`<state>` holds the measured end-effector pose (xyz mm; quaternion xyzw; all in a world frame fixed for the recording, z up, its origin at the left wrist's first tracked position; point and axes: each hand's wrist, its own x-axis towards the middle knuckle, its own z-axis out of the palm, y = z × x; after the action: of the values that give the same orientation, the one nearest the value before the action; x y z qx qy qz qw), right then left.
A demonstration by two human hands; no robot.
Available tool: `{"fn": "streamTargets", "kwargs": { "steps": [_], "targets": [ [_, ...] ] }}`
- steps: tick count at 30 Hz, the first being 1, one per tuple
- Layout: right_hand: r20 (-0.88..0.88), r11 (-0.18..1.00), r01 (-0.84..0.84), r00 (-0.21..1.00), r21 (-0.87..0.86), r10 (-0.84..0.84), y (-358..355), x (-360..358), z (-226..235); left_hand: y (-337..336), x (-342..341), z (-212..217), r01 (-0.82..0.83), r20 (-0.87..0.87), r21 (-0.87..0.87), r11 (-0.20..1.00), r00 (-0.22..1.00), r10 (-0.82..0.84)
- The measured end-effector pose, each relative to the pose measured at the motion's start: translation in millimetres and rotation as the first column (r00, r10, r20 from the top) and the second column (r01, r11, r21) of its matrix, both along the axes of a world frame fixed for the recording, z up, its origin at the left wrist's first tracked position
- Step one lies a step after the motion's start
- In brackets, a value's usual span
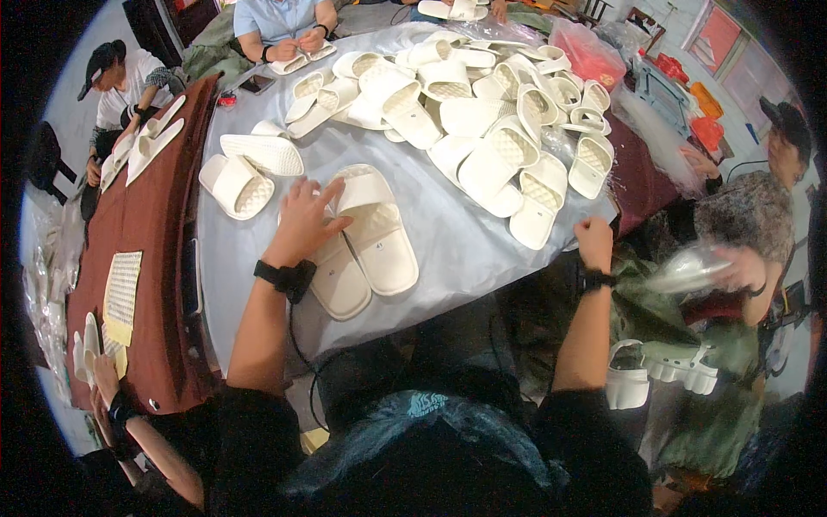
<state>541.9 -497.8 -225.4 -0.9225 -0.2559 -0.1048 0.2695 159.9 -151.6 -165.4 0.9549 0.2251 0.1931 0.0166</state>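
Note:
A pair of cream slide sandals lies side by side before me on the grey-covered table [250, 302]. My left hand [303, 221] is open over the left slide [339, 280], hiding its strap, with fingertips reaching the strap edge of the right slide [389, 246]. Each insole bears a small size label. At the table's right edge my right hand [593, 241] is closed in a fist, apart from the slides; whatever it may hold is hidden. Left of the pair, another slide [235, 187] sits near one tipped on its side [267, 153].
A large heap of cream slides [469, 112] covers the far side. Co-workers sit around: one across [289, 26], one at left beside a brown-covered table [155, 258], another at right handling clear plastic [698, 267]. White clogs [680, 366] are at lower right.

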Motion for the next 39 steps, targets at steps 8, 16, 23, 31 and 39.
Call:
{"fn": "streamTargets", "kwargs": {
  "steps": [8, 16, 23, 31, 39],
  "targets": [
    [-0.484, 0.953, -0.263, 0.820, 0.153, 0.304, -58, -139, 25, -116, 14, 57, 0.537, 0.317, -0.324, 0.779, 0.837, -0.446],
    [-0.756, 0.784, -0.496, 0.327, 0.374, 0.567, -68, -205, 83, -196, 56, 2, 0.698, 0.196, -0.474, 0.537, 0.678, -0.708],
    [-0.640, 0.759, -0.605, 0.490, 0.240, 0.592, -48, -200, 88, -160, 6, -4, 0.727, 0.368, -0.463, 0.507, 0.678, -0.636],
    [-0.270, 0.623, -0.782, 0.600, -0.003, 0.753, 34, -197, 107, -131, -79, 0, 0.450, 0.406, -0.841, 0.299, 0.892, -0.201],
    [-0.078, 0.428, -0.903, 0.430, -0.045, 0.899, 122, -219, 99, -140, -64, -3, 0.531, 0.582, -0.800, -0.277, 0.800, -0.145]
  ]
}}
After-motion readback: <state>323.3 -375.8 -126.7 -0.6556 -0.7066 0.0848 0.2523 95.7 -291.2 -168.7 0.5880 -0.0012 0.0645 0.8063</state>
